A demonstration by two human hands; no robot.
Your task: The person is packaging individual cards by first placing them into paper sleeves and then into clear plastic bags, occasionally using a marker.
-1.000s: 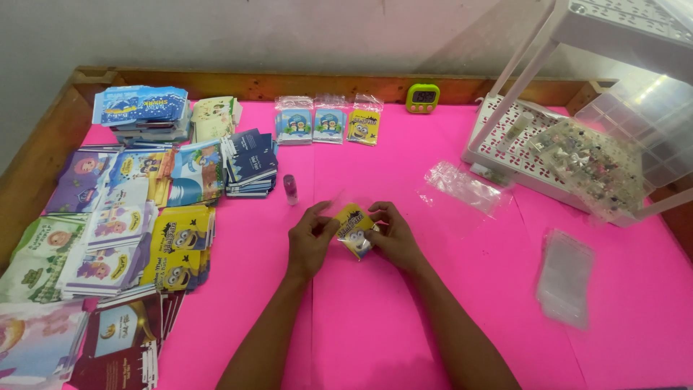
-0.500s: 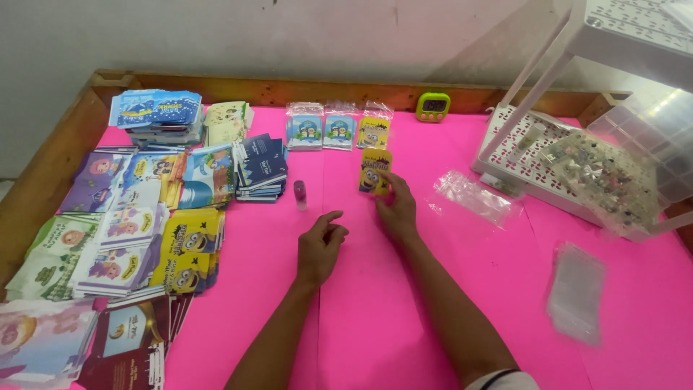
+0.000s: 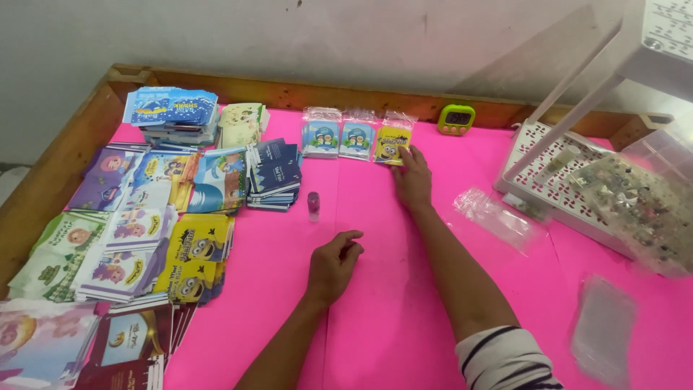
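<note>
My right hand point(image 3: 412, 179) reaches far across the pink table point(image 3: 375, 289) and rests its fingertips on a small yellow packet in a clear sleeve point(image 3: 392, 143). That packet lies at the right end of a row with two blue sleeved packets point(image 3: 339, 134). My left hand point(image 3: 333, 263) lies loosely curled on the pink surface near the middle, holding nothing. A small pink-capped bottle point(image 3: 313, 204) stands just beyond it.
Stacks of colourful printed cards point(image 3: 144, 217) cover the left side. A green timer point(image 3: 456, 119) sits at the back edge. A white perforated rack point(image 3: 570, 180) and bag of small pieces point(image 3: 635, 206) stand at right. Empty clear sleeves point(image 3: 498, 215) lie on the right.
Both hands held the yellow packet near the middle; my right hand carried it to the back row and set it down. My left hand let go and stayed behind.
</note>
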